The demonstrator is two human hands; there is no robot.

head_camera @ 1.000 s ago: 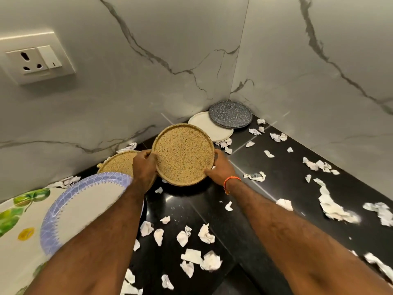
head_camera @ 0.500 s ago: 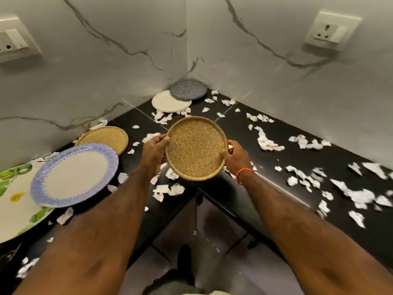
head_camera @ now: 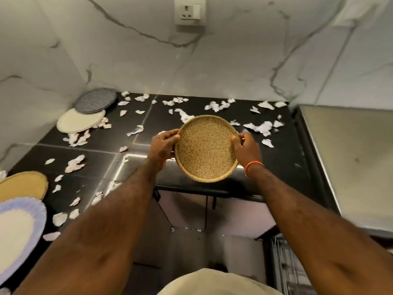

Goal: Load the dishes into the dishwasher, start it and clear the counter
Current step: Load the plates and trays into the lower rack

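In the head view, a speckled tan plate [head_camera: 205, 148] sits near centre, lifted over the front edge of the black counter [head_camera: 136, 154]. The left hand [head_camera: 162, 145] curls round its rim at 9 o'clock, thumb on top; the right hand [head_camera: 246, 146] pinches the rim at 3 o'clock, so both grip it and nothing else. Torn paper scraps [head_camera: 261, 127] litter the counter from 10 to 2 o'clock. A grey plate [head_camera: 95, 100] overlaps a cream plate [head_camera: 79, 121] at 10 o'clock; another tan plate [head_camera: 22, 185] and a blue-rimmed plate [head_camera: 19, 233] lie at 8 o'clock. What may be a dishwasher rack [head_camera: 285, 265] shows at 5 o'clock, too blurred to be sure. The step looks like carrying the plate there: keep both grips even, turn it on edge only over the rack, and seat it between tines without knocking the rim.
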